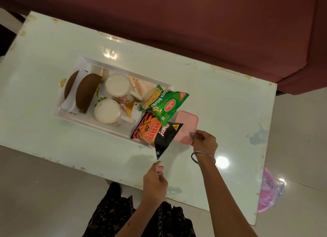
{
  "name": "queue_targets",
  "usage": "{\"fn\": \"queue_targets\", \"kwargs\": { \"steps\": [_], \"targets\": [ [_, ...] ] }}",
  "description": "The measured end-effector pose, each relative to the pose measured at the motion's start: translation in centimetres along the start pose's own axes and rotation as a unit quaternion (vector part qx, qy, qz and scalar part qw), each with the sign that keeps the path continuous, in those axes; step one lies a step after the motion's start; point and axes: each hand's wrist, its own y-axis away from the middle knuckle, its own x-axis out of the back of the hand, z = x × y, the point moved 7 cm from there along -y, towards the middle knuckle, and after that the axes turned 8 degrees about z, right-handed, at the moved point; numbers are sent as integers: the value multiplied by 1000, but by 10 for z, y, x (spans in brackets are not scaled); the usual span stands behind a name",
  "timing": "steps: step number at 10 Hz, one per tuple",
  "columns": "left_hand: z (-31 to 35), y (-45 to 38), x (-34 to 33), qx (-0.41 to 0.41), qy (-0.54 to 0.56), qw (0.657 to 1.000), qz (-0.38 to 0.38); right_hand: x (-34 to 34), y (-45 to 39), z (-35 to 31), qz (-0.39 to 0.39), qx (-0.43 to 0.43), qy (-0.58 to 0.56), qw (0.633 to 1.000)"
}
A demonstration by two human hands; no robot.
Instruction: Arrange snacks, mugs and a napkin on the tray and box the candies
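A white tray (74,59) lies on the table. It holds two white mugs (117,87) (108,111), two brown pastries in wrappers (86,91), a peach napkin (141,84), a green Soya Sticks packet (164,102) and a black-orange Mad Angles packet (155,132), which overhangs the tray's right end. A pink lidded box (186,125) rests on the table beside that end. My right hand (205,141) pinches the box's near right corner. My left hand (154,180) hovers over the table's front edge, fingers loosely curled, holding nothing.
The white table (221,98) has a worn top and chipped edges. A dark red sofa (212,24) runs along its far side. A pink plastic bag (269,190) lies on the tiled floor at the right.
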Motion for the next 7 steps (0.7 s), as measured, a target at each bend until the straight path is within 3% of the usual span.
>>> {"fn": "queue_targets", "kwargs": {
  "steps": [6, 7],
  "targets": [
    [-13, -22, 32, -3, -5, 1000, 10, -12, 14, -6, -20, 12, 0, 1000],
    [-26, -10, 66, -31, -45, 998, 21, 1, 54, 15, 16, -42, 0, 999]
  ]
}}
